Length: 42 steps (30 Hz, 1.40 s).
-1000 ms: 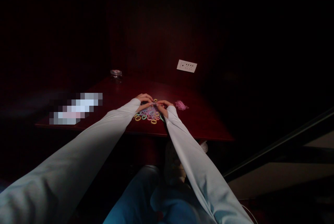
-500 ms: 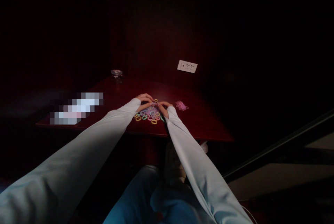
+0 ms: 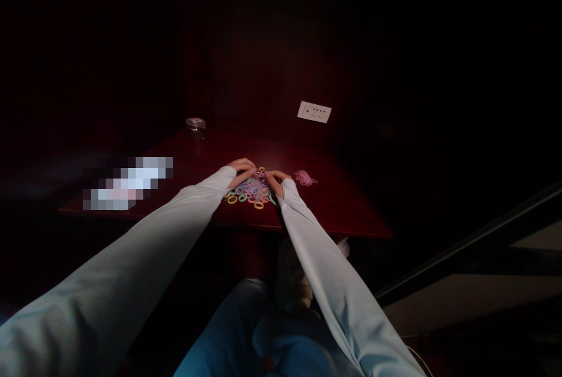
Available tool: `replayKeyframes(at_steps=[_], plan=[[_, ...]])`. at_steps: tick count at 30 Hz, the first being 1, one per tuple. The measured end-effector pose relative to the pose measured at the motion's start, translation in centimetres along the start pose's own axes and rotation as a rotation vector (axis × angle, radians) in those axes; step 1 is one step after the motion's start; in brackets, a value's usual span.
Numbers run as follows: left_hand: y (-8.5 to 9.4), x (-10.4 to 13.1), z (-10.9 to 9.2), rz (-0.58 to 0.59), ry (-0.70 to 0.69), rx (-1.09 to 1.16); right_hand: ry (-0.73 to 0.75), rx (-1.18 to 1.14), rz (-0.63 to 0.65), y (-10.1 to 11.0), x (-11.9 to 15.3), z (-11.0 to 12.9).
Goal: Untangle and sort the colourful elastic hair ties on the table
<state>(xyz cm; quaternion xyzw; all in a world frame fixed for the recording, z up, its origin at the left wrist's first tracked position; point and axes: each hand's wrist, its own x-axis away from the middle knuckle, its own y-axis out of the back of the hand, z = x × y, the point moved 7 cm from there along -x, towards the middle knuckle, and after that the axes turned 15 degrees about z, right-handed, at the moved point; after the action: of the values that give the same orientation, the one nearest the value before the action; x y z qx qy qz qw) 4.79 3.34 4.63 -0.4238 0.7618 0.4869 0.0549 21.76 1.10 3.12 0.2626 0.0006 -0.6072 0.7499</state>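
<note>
A pile of pastel hair ties (image 3: 252, 191) in yellow, green, pink, blue and purple lies on the dark red table. My left hand (image 3: 241, 171) reaches over its far left side, thumb and fingers closed in a pinch. Opposite it, my right hand (image 3: 277, 180) is pinched too, its fingertips close to the left ones. A small pale pink hair tie (image 3: 260, 174) shows between both sets of fingertips; its shape is hard to make out. Just beyond them is a yellow hair tie (image 3: 262, 170). Right of my right hand sits a small heap of thin pink elastics (image 3: 304, 178).
A clear lidded jar (image 3: 195, 126) stands at the table's back left. At the left edge lies a blurred-out bright object (image 3: 132, 184). A white socket plate (image 3: 314, 112) is on the back wall. The table's front edge (image 3: 246, 225) runs below my forearms.
My fingertips have drawn slightly apart, and the small pink hair tie between them shows more. The view has shifted very slightly; the pile looks much the same.
</note>
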Motion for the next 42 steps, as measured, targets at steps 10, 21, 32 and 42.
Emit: replayKeyframes(at_steps=[10, 21, 32, 42], plan=[[0.2, 0.0, -0.6, 0.008, -0.055, -0.022, 0.025, -0.037, 0.020, -0.1, -0.1, -0.3], [0.2, 0.0, -0.6, 0.002, -0.062, -0.053, 0.034, -0.045, 0.001, 0.0, -0.1, -0.2], [0.5, 0.1, -1.3, 0.013, -0.073, -0.029, 0.038, -0.070, -0.004, 0.0, -0.1, -0.2], [0.4, 0.1, -1.3, -0.014, -0.071, -0.030, 0.019, -0.048, 0.005, -0.1, 0.0, 0.0]])
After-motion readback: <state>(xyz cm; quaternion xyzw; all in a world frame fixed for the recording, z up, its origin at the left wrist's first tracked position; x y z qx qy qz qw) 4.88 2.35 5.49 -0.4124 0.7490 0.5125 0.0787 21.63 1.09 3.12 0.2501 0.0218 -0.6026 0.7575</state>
